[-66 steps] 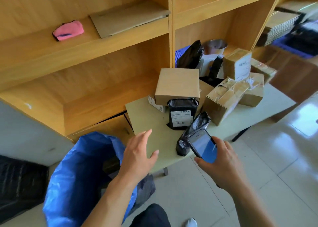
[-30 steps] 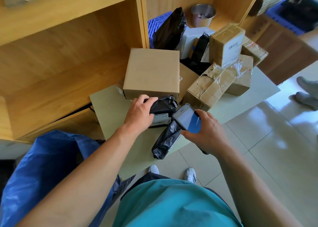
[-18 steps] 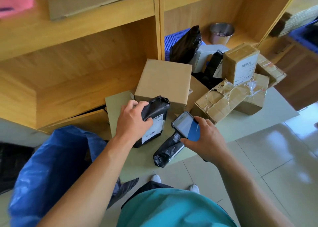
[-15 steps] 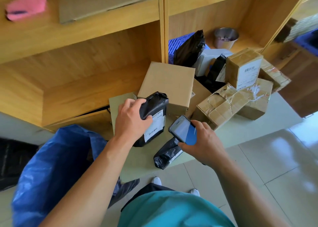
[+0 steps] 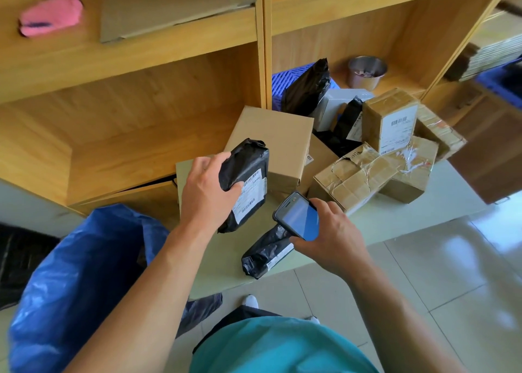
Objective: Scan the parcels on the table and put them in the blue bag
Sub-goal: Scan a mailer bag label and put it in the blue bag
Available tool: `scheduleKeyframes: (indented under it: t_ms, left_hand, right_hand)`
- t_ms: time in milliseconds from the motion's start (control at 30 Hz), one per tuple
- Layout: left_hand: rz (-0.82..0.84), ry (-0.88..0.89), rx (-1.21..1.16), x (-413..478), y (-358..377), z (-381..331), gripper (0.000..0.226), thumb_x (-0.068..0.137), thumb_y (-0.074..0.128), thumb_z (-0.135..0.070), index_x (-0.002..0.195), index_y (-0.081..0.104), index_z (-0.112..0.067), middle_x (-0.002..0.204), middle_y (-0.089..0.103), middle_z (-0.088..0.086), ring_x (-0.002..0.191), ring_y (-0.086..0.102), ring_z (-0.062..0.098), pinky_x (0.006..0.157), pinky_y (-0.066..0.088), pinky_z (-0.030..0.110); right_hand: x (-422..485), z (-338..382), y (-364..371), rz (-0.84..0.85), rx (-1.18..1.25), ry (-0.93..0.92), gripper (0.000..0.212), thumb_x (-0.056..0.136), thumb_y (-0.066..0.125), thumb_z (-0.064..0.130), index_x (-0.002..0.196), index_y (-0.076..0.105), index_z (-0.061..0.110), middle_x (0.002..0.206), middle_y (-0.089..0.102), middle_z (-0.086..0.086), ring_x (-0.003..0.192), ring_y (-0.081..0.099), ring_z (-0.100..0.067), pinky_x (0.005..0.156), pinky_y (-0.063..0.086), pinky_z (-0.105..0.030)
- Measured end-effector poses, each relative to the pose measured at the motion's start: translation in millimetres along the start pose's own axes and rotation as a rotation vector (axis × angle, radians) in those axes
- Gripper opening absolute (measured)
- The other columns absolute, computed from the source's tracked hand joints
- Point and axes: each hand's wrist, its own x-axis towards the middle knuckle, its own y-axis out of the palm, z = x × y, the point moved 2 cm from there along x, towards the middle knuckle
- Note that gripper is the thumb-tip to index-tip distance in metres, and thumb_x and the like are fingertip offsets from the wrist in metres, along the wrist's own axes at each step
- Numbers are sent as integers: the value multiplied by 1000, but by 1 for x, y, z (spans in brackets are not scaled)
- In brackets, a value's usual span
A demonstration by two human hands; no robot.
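My left hand [image 5: 206, 192] grips a black plastic parcel [image 5: 248, 172] with a white barcode label, held upright above the grey table [image 5: 395, 214], label turned toward the scanner. My right hand [image 5: 330, 237] holds a handheld scanner [image 5: 298, 217] with a lit blue screen just right of that parcel. A second black parcel [image 5: 265, 254] lies on the table's near edge under the scanner. Several cardboard boxes [image 5: 274, 141] and taped boxes [image 5: 364, 175] are piled behind. The open blue bag [image 5: 79, 276] stands on the floor at lower left.
Wooden shelves [image 5: 127, 135] rise directly behind and left of the table. A metal cup [image 5: 365, 71], a blue crate [image 5: 285, 81] and more black bags sit in the right shelf bay. A pink cloth [image 5: 50, 14] lies on an upper shelf. Tiled floor lies to the right.
My left hand reached to the table, took the black labelled parcel and lifted it upright. My right hand brought the scanner in beside its label.
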Motion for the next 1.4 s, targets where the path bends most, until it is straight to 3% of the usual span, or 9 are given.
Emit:
scheduleKeyframes:
  t_ms: [400, 600, 767, 900, 1167, 1400]
  left_hand:
    - [21, 56, 28, -8, 14, -14, 63, 82, 81, -33, 140, 56, -27, 121, 54, 0, 105, 58, 21, 79, 52, 31]
    - [-36, 33, 65, -23, 3, -26, 63, 82, 81, -36, 139, 57, -28, 118, 54, -3, 100, 60, 20, 74, 53, 32]
    - [-103, -84, 81, -55, -18, -21, 66, 82, 81, -33, 143, 55, -27, 121, 53, -2, 106, 58, 20, 80, 51, 35]
    - [-164, -194, 84, -85, -38, -4, 69, 81, 82, -31, 144, 56, -20, 124, 54, 2, 111, 58, 24, 88, 43, 31]
    - [-212, -348, 69, -137, -81, 56, 72, 79, 81, -31, 144, 55, -13, 130, 52, 4, 119, 57, 26, 96, 46, 37]
    - [-244, -453, 38, -200, -143, 140, 76, 81, 79, -37, 147, 49, -15, 132, 48, -2, 123, 52, 22, 94, 46, 35]
  right_hand:
    - [-8, -8, -19, 9, 52, 10, 94, 76, 66, 73, 150, 29, 30, 128, 48, 7, 104, 48, -14, 77, 48, -27]
    - [10, 9, -45, -23, 72, -107, 92, 76, 68, 68, 151, 30, 29, 127, 49, 7, 114, 51, -17, 85, 52, -36]
    - [10, 29, -46, 23, 97, -219, 91, 75, 71, 65, 149, 33, 29, 127, 48, 7, 113, 50, -16, 84, 49, -33]
    - [-3, 49, -34, 58, 84, -282, 91, 75, 72, 65, 148, 32, 29, 128, 48, 8, 112, 50, -14, 83, 51, -31]
    - [-38, 118, 3, 95, 27, -366, 88, 74, 73, 63, 146, 36, 29, 125, 49, 7, 112, 52, -16, 84, 51, -34]
    - [-93, 212, 62, 136, -4, -446, 89, 74, 74, 63, 147, 35, 28, 123, 49, 6, 109, 52, -16, 83, 52, -33]
